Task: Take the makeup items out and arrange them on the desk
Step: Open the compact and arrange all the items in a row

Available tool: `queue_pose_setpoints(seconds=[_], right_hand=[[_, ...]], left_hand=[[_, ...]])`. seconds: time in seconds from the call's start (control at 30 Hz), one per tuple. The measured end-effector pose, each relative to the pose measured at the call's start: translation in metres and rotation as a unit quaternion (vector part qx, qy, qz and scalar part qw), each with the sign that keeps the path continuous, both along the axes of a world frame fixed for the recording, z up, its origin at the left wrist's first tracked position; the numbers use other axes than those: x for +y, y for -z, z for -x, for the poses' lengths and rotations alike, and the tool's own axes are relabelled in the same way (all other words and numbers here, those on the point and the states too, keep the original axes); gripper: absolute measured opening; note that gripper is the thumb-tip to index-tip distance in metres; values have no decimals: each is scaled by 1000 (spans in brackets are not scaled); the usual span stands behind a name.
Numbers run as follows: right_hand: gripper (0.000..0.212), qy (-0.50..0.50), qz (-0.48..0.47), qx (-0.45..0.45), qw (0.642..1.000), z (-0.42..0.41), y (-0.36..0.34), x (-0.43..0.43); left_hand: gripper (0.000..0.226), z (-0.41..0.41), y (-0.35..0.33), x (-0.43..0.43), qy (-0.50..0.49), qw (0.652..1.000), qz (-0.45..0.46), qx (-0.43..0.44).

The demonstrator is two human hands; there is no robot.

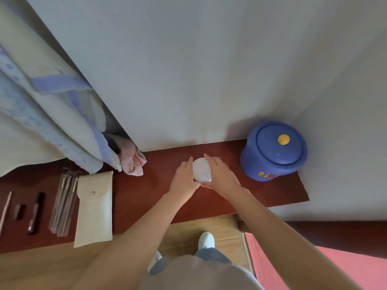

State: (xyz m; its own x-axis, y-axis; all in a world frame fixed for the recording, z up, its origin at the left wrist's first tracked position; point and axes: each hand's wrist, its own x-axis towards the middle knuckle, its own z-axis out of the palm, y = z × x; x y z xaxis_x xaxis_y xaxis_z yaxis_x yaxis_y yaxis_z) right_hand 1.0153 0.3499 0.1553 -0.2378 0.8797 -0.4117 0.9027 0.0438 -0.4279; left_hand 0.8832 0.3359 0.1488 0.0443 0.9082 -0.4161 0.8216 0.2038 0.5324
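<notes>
A thin pink stick (5, 208) is lying at the far left of the red-brown surface (146, 197), with a small dark block (19, 211) beside it and then a dark tube (36, 213). Next, a bundle of metal tools (63, 204) is resting just beside a cream pouch (94, 208) with its flap closed. Behind them, a pale curtain (52, 114) is hanging down to the surface, and a pink cloth (134, 163) is bunching at its foot. Near the middle, the left hand (184, 176) and the right hand (221, 174) are cupping a white round jar (201, 169) from either side, fingers flat against it, holding it between them low over the surface; whether it is touching down cannot be told. Further right, a blue lidded pot (274, 151) with a yellow knob (283, 139) is sitting against the wall.
</notes>
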Motion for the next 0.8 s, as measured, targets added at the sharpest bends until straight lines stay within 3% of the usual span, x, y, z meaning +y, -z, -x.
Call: queue_pose_setpoints(seconds=[0.17,0.23,0.3,0.4,0.47,0.53,0.67,0.8], right_hand=[[92,7,-19,-13,1000,7,-1,-7],[86,50,12,32,998,8,-7,-10],[83,95,31,85,991,10,-17,-13],[80,137,23,143,980,18,-34,-21],[77,159,22,162,974,23,-48,-26],[76,155,37,185,970,26,-62,-31],[84,74,11,195,978,19,-79,-40],[80,-21,-43,200,979,16,-98,-41]], left_hand=[[78,10,7,-8,-33,995,-36,-88],[72,15,2,-11,-87,979,-30,-181],[63,19,-9,-13,-176,934,9,-311],[39,22,-29,-18,-278,832,113,-467],[37,21,-37,-25,-310,760,167,-546],[45,22,-42,-31,-307,725,181,-589],[56,28,-58,-39,-283,718,183,-609],[61,32,-80,-46,-260,708,192,-628]])
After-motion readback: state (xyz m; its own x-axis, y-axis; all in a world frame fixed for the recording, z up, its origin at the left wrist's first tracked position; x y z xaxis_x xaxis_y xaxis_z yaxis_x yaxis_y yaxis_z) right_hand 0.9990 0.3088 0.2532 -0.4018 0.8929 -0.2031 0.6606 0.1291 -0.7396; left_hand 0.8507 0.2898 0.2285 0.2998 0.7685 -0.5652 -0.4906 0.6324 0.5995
